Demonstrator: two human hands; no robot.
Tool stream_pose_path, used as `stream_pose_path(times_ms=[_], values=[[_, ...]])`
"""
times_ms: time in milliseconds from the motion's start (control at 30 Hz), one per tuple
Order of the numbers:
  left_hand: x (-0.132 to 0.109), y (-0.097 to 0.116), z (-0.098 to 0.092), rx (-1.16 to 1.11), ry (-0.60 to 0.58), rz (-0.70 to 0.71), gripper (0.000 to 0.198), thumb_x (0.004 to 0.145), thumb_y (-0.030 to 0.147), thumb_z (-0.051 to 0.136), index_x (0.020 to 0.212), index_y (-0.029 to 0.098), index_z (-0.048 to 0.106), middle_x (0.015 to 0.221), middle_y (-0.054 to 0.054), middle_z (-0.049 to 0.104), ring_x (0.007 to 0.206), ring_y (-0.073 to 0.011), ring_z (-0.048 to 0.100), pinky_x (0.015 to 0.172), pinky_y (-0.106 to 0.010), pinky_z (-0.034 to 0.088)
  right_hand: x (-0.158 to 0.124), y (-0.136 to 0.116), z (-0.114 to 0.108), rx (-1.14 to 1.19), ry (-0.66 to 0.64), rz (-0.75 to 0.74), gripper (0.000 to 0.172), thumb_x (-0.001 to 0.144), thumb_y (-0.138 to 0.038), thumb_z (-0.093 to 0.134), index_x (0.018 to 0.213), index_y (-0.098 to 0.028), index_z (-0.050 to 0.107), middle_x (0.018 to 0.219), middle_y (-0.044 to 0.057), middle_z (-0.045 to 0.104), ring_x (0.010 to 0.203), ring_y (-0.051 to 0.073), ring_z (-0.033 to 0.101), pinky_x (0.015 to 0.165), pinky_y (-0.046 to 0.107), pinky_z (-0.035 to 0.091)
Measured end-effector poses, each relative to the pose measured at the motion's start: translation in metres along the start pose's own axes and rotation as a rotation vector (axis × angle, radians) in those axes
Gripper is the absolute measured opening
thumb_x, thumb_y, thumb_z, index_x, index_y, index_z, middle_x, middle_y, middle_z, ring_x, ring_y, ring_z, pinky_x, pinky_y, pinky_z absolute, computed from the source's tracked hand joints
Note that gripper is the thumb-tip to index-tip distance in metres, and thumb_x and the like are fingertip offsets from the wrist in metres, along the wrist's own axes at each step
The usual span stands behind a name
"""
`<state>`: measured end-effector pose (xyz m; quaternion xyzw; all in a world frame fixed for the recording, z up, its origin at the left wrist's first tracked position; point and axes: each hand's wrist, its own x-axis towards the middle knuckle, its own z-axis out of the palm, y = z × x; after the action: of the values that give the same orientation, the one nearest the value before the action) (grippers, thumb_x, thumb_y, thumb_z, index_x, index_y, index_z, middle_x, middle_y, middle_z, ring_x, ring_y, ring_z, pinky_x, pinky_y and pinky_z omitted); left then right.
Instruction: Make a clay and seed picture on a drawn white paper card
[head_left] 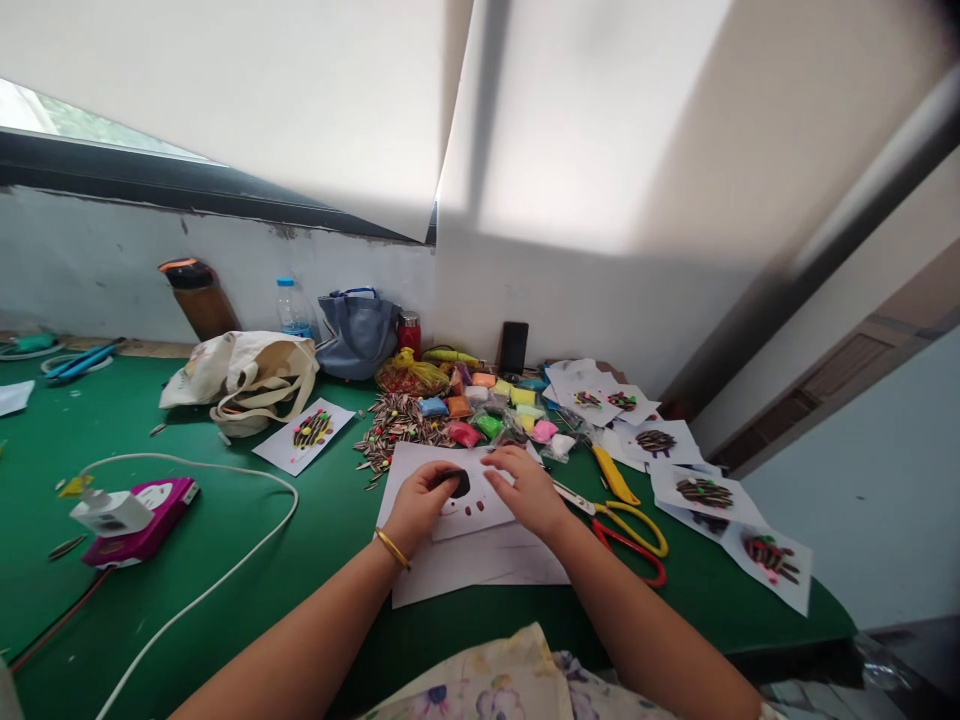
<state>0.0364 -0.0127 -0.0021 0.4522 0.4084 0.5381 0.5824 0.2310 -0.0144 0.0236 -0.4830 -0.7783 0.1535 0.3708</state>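
My left hand, with a gold bangle at the wrist, pinches a dark, flattened piece of modelling clay over a white paper sheet. Small brown spots lie on that sheet near the fingers. My right hand hovers over the right side of the paper, fingers apart and nothing seen between them. Further white sheets lie underneath. Just beyond the papers are a pile of striped sunflower seeds and several bagged lumps of coloured clay.
To the right are scissors with red and yellow handles, a yellow utility knife and several seed-decorated cards. Leftward lie a finished-looking card, a cloth bag, a magenta power strip and a white cable.
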Motion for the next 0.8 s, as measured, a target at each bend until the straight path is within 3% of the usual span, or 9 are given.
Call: stream_pose_path(times_ms=[100,200,333,400,500,800], values=[[-0.006,0.004,0.004,0.055,-0.079,0.006,0.048,0.059,0.032,0.082,0.101,0.018,0.062,0.072,-0.002,0.067,0.063,-0.0177,0.065,0.063,-0.03,0.051,0.002,-0.02,0.011,0.152,-0.11,0.022,0.029,0.085,-0.033,0.061,0.112,-0.025,0.065,0.101,0.003,0.067,0.089,0.017,0.061,0.082,0.031,0.047],[-0.009,0.008,0.004,0.082,-0.072,0.023,0.059,0.06,0.03,0.081,0.112,0.019,0.055,0.068,0.002,0.064,0.061,-0.0169,0.065,0.06,-0.028,0.049,0.004,-0.022,0.023,0.349,-0.167,0.173,0.019,0.086,-0.033,0.055,0.097,-0.024,0.068,0.088,0.001,0.068,0.069,0.014,0.062,0.065,0.028,0.049],[-0.008,0.01,0.003,0.083,-0.049,0.024,0.049,0.062,0.031,0.08,0.104,0.018,0.059,0.075,-0.002,0.067,0.067,-0.0174,0.065,0.06,-0.026,0.048,0.003,-0.012,0.037,0.682,-0.035,0.407,0.023,0.081,-0.04,0.058,0.091,-0.02,0.064,0.072,0.0,0.064,0.057,0.014,0.058,0.047,0.024,0.046],[-0.007,0.01,0.003,0.087,-0.08,0.002,0.037,0.06,0.032,0.081,0.09,0.017,0.064,0.076,-0.003,0.069,0.067,-0.0174,0.064,0.061,-0.027,0.047,0.001,-0.009,0.041,0.774,0.034,0.442,0.026,0.078,-0.042,0.063,0.091,-0.019,0.063,0.071,0.0,0.063,0.059,0.015,0.058,0.046,0.024,0.045],[-0.007,0.011,0.004,0.089,-0.089,-0.017,0.028,0.06,0.033,0.081,0.076,0.016,0.066,0.074,-0.004,0.069,0.064,-0.0173,0.062,0.06,-0.027,0.045,-0.004,-0.009,0.044,0.843,0.034,0.42,0.027,0.075,-0.042,0.067,0.09,-0.019,0.063,0.073,0.0,0.064,0.06,0.014,0.058,0.049,0.024,0.046],[-0.008,0.009,0.004,0.09,-0.079,-0.008,0.024,0.064,0.035,0.076,0.079,0.017,0.069,0.073,-0.004,0.07,0.064,-0.0176,0.061,0.059,-0.026,0.044,-0.019,-0.007,0.043,0.875,0.017,0.34,0.018,0.076,-0.035,0.067,0.085,-0.02,0.062,0.074,0.0,0.066,0.063,0.014,0.061,0.061,0.027,0.048]])
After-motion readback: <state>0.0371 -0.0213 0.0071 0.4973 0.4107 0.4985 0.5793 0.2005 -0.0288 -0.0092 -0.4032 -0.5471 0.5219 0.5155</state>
